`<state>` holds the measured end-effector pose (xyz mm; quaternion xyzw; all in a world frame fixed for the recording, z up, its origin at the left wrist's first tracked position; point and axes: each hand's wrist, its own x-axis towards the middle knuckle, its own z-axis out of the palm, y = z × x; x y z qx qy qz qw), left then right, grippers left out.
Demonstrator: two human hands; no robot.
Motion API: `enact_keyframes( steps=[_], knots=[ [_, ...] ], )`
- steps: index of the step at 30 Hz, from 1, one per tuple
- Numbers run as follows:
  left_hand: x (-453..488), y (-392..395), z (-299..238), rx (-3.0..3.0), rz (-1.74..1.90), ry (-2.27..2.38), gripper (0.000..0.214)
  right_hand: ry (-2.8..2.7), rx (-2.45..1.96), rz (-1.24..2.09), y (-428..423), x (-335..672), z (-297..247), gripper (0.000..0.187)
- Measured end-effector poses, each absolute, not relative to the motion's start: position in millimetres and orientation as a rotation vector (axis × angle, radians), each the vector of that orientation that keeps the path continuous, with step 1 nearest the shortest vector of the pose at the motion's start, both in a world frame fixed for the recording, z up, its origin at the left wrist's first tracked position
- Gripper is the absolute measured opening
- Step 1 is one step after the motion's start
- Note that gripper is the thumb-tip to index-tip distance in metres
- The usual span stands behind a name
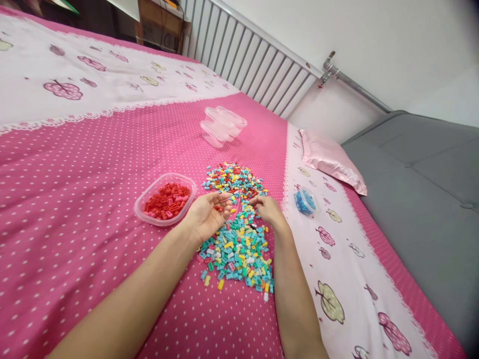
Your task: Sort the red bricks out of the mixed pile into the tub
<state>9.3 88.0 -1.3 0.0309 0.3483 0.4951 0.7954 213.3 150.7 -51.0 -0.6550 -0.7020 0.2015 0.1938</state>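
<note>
Loose bricks (pixel 241 249) being picked over by colour, it seems, at the frame's centre.
At centre left, red bricks (pixel 166 201) are held in a clear tub (pixel 140 205); beside it, the left hand (pixel 207 217) is half curled, palm up, and whether the red bits (pixel 217 208) by its fingers are gripped cannot be told. Right of it, the right hand (pixel 268 210) is bent into a near-pinch, any hold hidden; a light, selective pinch seems called for. Blue pieces (pixel 302 203) are contained at centre right. No writing can be read.
</note>
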Motion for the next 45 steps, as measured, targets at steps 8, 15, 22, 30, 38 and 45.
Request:
enact_keyframes(
  steps=[8, 15, 22, 30, 38, 45],
  knots=[
    [9.2, 87.8, -1.2, 0.045, 1.069, 0.749, 0.02, -1.899, -1.763, 0.718, 153.1, 218.6, -53.5, 0.03],
    [9.6, 88.0, -1.3, 0.058, 1.071, 0.745, 0.019, -1.941, -1.761, 0.65, 149.2, 209.1, -54.1, 0.03],
    [9.5, 88.6, -3.1, 0.055, 1.075, 0.739, 0.019, -1.995, -1.719, 0.906, 140.9, 213.4, -34.9, 0.033],
    [9.9, 88.0, -1.6, 0.053, 1.075, 0.751, 0.02, -2.062, -1.618, 0.479, 145.7, 195.1, -43.0, 0.035],
    [9.6, 87.8, -1.9, 0.074, 1.07, 0.755, 0.021, -2.008, -1.672, 0.449, 147.7, 188.7, -56.0, 0.011],
    [9.9, 87.5, -1.3, 0.056, 1.076, 0.766, 0.02, -1.966, -1.681, 0.407, 146.6, 197.5, -47.4, 0.005]
  ],
)
